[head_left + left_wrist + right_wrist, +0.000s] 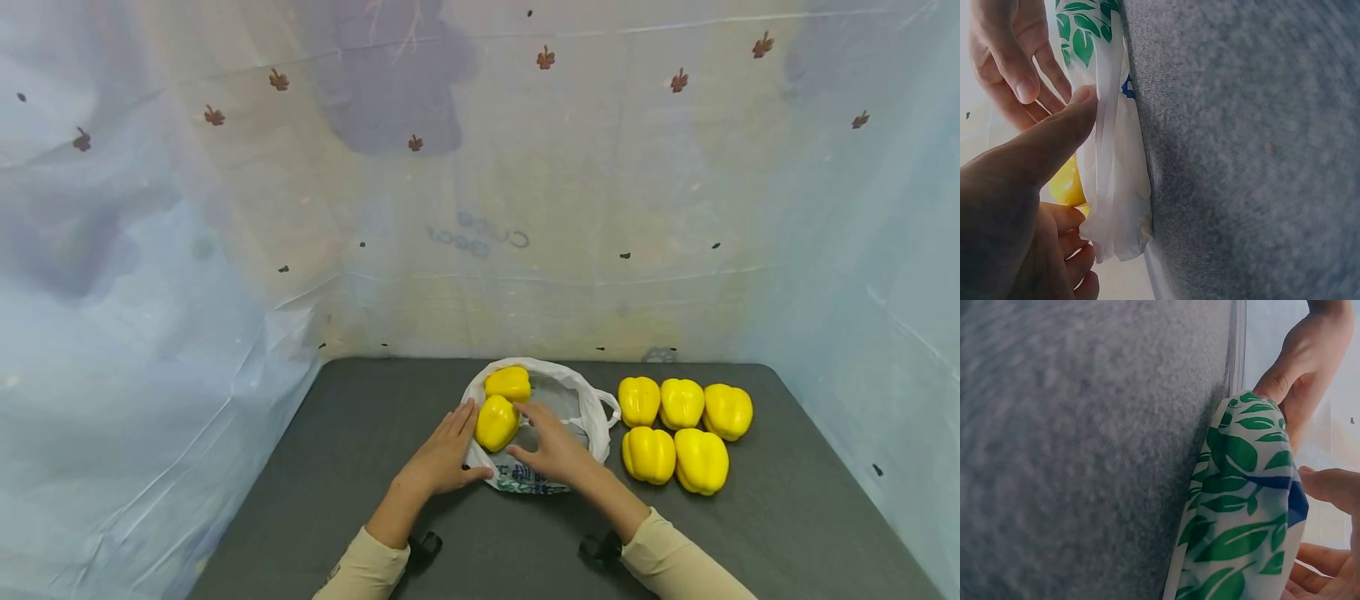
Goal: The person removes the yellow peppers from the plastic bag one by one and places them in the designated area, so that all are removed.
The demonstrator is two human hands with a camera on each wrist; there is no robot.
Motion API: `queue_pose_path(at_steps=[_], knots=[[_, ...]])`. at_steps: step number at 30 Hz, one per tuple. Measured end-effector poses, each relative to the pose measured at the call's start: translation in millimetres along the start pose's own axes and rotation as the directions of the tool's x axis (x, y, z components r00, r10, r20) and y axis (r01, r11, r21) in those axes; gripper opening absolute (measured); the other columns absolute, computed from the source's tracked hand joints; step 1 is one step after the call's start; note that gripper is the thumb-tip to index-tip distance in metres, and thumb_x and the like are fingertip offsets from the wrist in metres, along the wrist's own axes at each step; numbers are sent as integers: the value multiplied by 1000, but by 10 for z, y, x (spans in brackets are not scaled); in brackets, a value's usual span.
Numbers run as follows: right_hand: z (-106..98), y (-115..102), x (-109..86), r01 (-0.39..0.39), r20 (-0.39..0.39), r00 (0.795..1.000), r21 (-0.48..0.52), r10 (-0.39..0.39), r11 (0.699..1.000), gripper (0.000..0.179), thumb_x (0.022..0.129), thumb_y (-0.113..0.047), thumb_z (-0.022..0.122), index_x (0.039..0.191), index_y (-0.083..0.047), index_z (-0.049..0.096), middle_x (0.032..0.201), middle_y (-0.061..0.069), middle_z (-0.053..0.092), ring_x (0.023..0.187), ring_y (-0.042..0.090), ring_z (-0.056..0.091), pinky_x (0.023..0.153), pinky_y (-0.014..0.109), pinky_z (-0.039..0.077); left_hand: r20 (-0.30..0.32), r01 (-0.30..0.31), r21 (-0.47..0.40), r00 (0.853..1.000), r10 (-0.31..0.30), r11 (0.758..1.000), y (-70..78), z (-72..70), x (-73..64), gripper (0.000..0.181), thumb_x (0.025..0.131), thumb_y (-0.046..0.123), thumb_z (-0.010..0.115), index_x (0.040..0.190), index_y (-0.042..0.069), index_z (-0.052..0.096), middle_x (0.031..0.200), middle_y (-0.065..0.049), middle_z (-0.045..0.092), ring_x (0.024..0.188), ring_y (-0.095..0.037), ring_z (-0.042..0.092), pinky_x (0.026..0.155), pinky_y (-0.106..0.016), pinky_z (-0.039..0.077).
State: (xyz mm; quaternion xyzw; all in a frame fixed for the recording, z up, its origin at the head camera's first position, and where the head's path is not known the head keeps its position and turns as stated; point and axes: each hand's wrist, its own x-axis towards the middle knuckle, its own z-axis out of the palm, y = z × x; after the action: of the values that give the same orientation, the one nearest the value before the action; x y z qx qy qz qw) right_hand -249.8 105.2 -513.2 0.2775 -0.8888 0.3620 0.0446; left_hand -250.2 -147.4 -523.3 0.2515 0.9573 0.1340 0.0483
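A white plastic bag with a green leaf print stands with its mouth spread on the dark table. Inside, at its left, lie two yellow bell peppers, a front one and a back one. My left hand rests against the bag's left side, its fingers extended and the thumb near the front edge. Over the bag's mouth is my right hand, thumb and fingers spread beside the front pepper. Whether its fingertips touch that pepper, I cannot tell. In the right wrist view, the printed bag hides part of both hands.
Several more yellow bell peppers sit in two rows on the table to the right of the bag. A loop handle sticks out from the bag's right side. Pale sheeting hangs behind the table and along its sides.
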Motion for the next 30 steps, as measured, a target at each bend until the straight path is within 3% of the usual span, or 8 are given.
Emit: queue_pose_path(at_steps=[12, 30], knots=[[79, 19, 69, -53, 2, 999, 6, 53, 999, 74, 96, -23, 84, 156, 4, 50, 152, 22, 55, 136, 38, 58, 109, 56, 54, 3, -7, 17, 1000, 7, 1000, -12, 16, 0, 113, 97, 58, 75, 172, 1, 12, 180, -16, 7, 167, -30, 12, 135, -50, 17], [193, -36, 161, -143, -69, 987, 0, 143, 990, 89, 88, -35, 92, 153, 6, 47, 147, 25, 56, 132, 40, 59, 108, 58, 54, -8, -22, 23, 1000, 22, 1000, -18, 18, -2, 112, 97, 57, 75, 172, 1, 13, 180, -16, 7, 167, -30, 11, 135, -48, 16]])
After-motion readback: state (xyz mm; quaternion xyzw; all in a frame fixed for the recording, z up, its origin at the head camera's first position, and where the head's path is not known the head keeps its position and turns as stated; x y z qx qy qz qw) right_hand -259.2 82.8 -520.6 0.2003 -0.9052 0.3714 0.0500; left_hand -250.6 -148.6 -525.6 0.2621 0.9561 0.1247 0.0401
